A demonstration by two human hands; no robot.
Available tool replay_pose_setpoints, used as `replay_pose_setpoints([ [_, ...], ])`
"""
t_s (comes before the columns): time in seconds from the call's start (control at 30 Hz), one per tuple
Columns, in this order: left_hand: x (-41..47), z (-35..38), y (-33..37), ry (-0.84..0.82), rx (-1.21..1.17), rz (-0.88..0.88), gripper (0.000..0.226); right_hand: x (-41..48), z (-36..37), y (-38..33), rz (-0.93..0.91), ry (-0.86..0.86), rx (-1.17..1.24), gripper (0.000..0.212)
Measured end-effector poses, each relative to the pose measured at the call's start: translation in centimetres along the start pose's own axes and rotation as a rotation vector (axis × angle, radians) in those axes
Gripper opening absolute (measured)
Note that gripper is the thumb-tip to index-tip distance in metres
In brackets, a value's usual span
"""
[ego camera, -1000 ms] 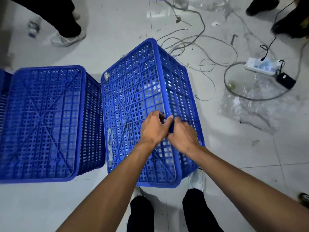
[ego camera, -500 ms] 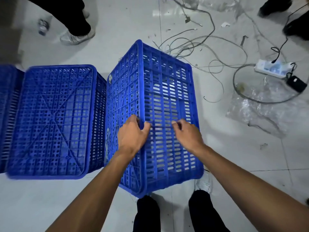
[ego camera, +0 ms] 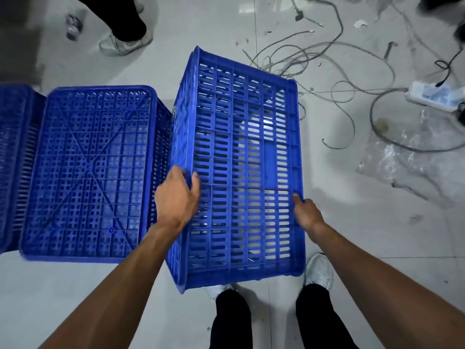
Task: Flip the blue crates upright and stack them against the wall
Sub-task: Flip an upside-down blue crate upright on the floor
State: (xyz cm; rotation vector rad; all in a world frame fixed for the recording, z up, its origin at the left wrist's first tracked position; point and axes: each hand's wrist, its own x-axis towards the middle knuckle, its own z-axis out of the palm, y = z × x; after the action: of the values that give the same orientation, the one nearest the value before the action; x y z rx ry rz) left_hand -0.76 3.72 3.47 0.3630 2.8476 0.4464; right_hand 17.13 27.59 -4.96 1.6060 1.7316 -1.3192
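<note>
mid-flip: crate (ego camera: 241, 167) tipped on its side on the floor (ego camera: 352, 235) beside an overturned crate (ego camera: 85, 170), left hand (ego camera: 176, 197) clamped on left edge, right hand (ego camera: 305, 212) gripping right rim; next, probably roll it open-side up, clear of cables (ego camera: 314, 61).

Crate tipped from bottom-up onto its side.

Held crate (ego camera: 241, 167) now rolled a quarter turn away from the neighbouring upside-down crate (ego camera: 85, 172), slatted side wall facing up where the perforated base showed before. Hands spread apart: left hand (ego camera: 176, 197) on the edge nearest that neighbour, right hand (ego camera: 305, 212) moved to the far rim.
</note>
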Motion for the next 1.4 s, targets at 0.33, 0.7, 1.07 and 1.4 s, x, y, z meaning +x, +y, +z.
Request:
replay_pose_setpoints([
  [0.33,-0.8,2.4,0.3,-0.041,0.021,0.000,0.035,-1.1,-2.2,2.1,-0.040,0.353,0.088,0.077],
  [0.7,-2.9,8.4,7.0,-0.158,-0.043,-0.007,0.045,1.2,-10.6,5.9,-0.076,0.498,-0.028,0.080],
  [1.07,-2.7,11.6,11.4,-0.277,0.029,-0.152,0.050,3.1,-14.6,7.1,-0.087,0.351,-0.070,0.090],
  [1.4,-2.4,11.7,12.1,-0.354,0.088,-0.187,0.040,1.5,-15.9,6.5,-0.237,0.417,-0.090,0.069],
])
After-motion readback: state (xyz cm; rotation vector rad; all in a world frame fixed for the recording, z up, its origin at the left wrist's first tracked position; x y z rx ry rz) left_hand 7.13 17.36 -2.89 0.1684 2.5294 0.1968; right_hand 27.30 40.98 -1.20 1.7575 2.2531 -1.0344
